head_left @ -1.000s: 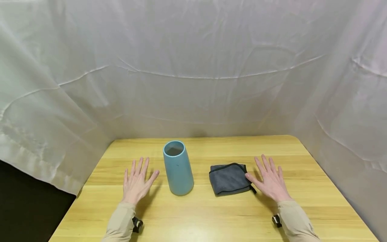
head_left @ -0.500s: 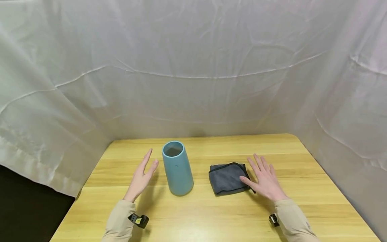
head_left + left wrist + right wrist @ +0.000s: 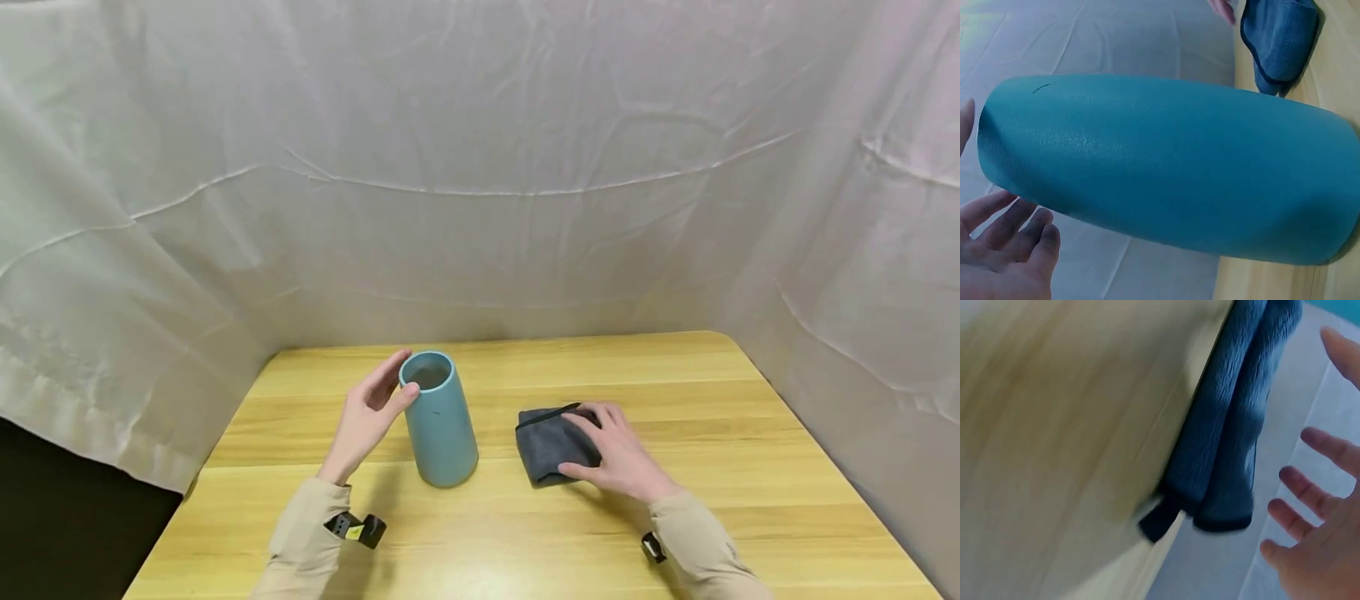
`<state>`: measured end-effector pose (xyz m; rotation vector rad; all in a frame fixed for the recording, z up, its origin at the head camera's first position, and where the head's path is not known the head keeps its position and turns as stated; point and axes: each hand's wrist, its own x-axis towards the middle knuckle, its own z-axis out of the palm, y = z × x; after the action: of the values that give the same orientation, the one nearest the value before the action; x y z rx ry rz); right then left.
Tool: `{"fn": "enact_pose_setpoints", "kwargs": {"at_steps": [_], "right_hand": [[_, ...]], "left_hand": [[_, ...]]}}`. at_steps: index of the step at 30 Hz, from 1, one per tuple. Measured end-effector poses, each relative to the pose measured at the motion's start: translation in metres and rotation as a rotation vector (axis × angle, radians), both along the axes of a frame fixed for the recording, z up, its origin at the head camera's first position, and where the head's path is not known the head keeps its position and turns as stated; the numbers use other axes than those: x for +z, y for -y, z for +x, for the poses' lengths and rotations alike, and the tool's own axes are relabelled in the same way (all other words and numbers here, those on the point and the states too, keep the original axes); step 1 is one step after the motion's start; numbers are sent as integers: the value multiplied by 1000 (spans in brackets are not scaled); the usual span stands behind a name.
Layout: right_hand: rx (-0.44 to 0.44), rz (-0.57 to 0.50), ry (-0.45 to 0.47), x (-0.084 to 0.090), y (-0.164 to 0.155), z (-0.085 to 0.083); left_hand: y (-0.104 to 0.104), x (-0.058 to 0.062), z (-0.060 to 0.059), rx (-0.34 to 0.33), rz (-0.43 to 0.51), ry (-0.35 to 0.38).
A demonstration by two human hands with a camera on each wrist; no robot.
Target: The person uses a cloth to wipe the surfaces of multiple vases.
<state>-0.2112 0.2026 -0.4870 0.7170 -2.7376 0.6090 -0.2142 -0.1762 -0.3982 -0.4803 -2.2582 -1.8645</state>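
— While both of my forearms lie over the table [image 3: 525, 533], where does each hand stand?

— My left hand [image 3: 367, 417] is raised beside the top of the blue vase [image 3: 441, 425]. Its thumb touches the rim on the near left side, and the other fingers reach up behind the rim, loosely spread. From the head view I cannot tell whether those fingers touch the vase. The left wrist view shows the fingers [image 3: 1010, 244] relaxed and apart from the vase's wall.

— Position of the vase?

— It stands upright on the table, left of centre, mouth open upward, wider at the foot than at the top.

— And the right hand?

— My right hand [image 3: 611, 454] lies over the right part of the folded grey cloth [image 3: 551, 442], fingers slightly bent on its top. The right wrist view is blurred and shows the fingers [image 3: 1310, 487] spread apart. The cloth lies flat, well apart from the vase, to its right.

— Surroundings?

— White sheeting [image 3: 480, 167] hangs around the table on three sides.
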Motion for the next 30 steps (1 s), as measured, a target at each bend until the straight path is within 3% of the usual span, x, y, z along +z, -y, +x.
{"fn": "enact_pose_setpoints", "kwargs": {"at_steps": [8,14,23,30], "right_hand": [[121,157,18,0,23,-3],[118,252,57,4,28,-4],[109,293,155,12,37,-13],[117,328,63,12,40,-14]], "left_hand": [[-2,6,-3,67,13,39],[-4,6,-4,48,19,36],[-2,5,-4,48,19,34],[-3,6,-3,54,13,31]]}}
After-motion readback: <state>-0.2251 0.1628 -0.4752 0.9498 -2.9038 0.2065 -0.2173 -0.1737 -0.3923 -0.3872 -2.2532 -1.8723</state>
